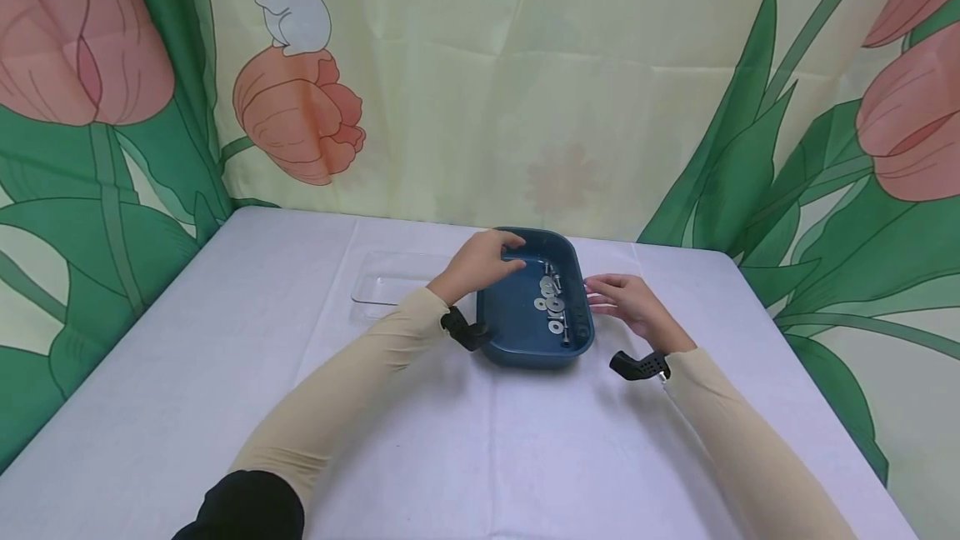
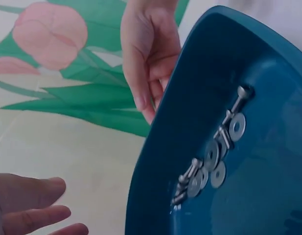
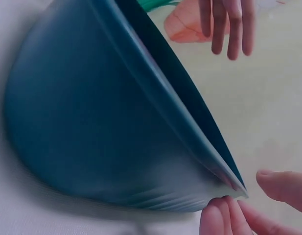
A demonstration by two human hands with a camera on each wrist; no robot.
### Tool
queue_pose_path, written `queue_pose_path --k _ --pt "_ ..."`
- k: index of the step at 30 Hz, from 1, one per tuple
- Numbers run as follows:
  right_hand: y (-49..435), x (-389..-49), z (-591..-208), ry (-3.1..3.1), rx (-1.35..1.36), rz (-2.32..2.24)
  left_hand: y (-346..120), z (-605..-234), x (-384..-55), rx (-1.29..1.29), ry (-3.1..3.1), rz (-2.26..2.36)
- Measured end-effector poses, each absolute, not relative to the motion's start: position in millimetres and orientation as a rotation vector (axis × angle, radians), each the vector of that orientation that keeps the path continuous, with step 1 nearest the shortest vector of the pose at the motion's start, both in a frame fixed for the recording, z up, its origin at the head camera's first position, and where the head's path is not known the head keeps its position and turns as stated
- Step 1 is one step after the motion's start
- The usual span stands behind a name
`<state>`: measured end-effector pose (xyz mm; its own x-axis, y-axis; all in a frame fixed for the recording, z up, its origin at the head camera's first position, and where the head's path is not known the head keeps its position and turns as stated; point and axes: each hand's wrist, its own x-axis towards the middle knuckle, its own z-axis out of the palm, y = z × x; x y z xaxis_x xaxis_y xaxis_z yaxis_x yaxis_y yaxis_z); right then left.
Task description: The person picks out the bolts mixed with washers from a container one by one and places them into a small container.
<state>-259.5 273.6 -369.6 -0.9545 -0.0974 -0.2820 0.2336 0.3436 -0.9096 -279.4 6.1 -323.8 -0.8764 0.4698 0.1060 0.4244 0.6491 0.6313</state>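
Note:
A dark blue rectangular tray [image 1: 513, 327] holds silver washers [image 1: 554, 304] and bolts [image 1: 566, 336], gathered in a line near its right wall. My left hand [image 1: 482, 261] hovers over the tray's left rim, fingers and thumb apart with nothing between them. Outside the right wall is my right hand [image 1: 628, 300], its fingers extended toward the tray. In the right wrist view, the fingertips [image 3: 214, 218] of that hand are right at the tray's outer wall, and the thumb [image 3: 283, 186] stands away from the rim.
Left of the tray, partly behind my left forearm, lies a clear plastic container [image 1: 390, 277] on the white-covered table [image 1: 420, 457]. A curtain [image 1: 480, 107] printed with tulips and a white cartoon animal hangs behind the table.

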Motion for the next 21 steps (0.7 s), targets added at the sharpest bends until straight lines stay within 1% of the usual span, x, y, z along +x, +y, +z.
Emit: queue_pose_path --k 9,15,21 --pt "273.6 -258.6 -374.9 2.263 0.089 -1.717 28.6 -330.2 -289.3 0.785 2.691 1.023" --pt "272.9 -259.9 -376.9 2.231 0.115 -1.744 45.9 -333.2 -292.8 0.873 2.653 0.913" --pt "274.3 -263.5 -379.2 2.221 0.17 -1.738 66.5 -345.2 -297.5 0.956 2.57 0.798"
